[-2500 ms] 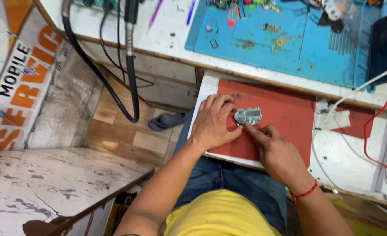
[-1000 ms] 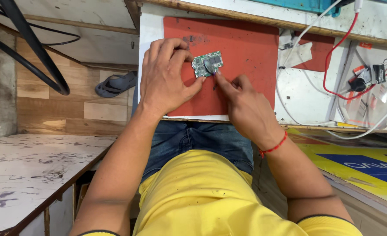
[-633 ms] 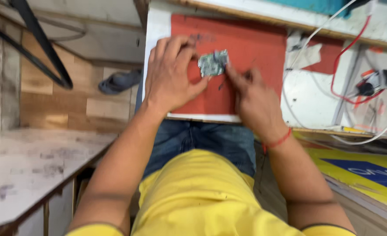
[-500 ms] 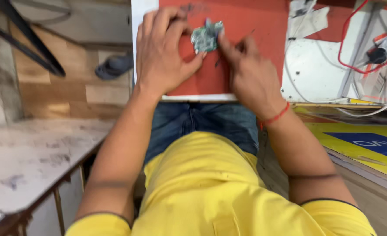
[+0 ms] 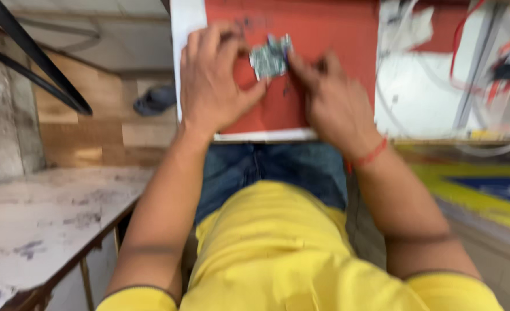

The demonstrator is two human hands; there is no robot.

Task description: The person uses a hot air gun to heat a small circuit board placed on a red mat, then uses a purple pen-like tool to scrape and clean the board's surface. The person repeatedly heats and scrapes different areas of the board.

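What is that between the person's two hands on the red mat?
In the head view, a small grey-green circuit board lies between the left hand and right hand, on the red work mat.

- Motion blur is smearing the small circuit board (image 5: 270,56), hiding its components.
- The red mat (image 5: 324,29) is running off the top edge.
- Wires (image 5: 468,52) at right are blurring together.

Worn white bench (image 5: 47,219), wood-panelled floor (image 5: 93,132)

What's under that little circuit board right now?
The circuit board lies on the red mat, pinched between the left hand and right hand. Anything directly beneath the board is hidden, and the frame is blurred.
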